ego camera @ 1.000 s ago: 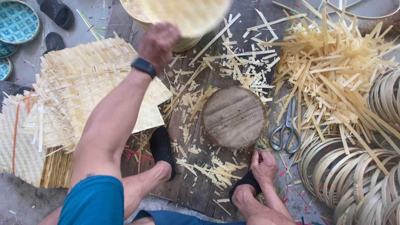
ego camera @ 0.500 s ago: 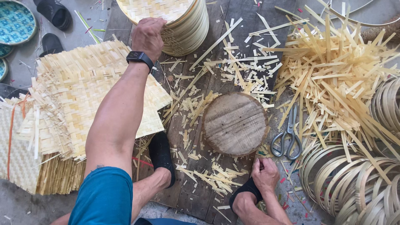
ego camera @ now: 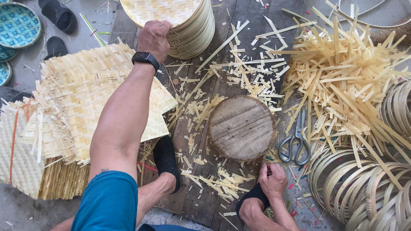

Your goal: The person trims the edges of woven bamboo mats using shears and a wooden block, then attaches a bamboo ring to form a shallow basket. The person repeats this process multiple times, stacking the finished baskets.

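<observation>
- Head view looks straight down on someone sitting on dark wooden planks (ego camera: 252, 25) with bamboo weaving stuff all around.
- Left hand (ego camera: 154, 39) is stretched out and curled shut over the rim of the stack of woven trays (ego camera: 180, 21) at the top of the frame. Round shallow trays nested on top of each other, too many rims to count properly. The top one looks empty, just the woven pattern showing.
- Black smartwatch (ego camera: 145, 57) on that wrist.
- Right hand (ego camera: 272, 179) is low down by the right foot, fingers folded in to a loose fist. Can't tell if there's anything in it.
- One round wooden block (ego camera: 242, 127) sits in the middle, between the two hands and apart from both, nothing on top of it.
- One pair of scissors (ego camera: 295, 143) lies just right of the block, blades pointing up.
- Big heap of loose bamboo strips (ego camera: 342, 72) on the right, with shorter offcuts scattered over the planks.
- Bamboo hoops (ego camera: 359, 184) piled bottom right, more along the right edge, no way to count them.
- Pile of flat woven mats (ego camera: 81, 98) on the left, under the left arm.
- Blue-green patterned plates (ego camera: 17, 25) top left, three that I can see, nothing in them.
- Two black sandals (ego camera: 58, 17) next to those.
</observation>
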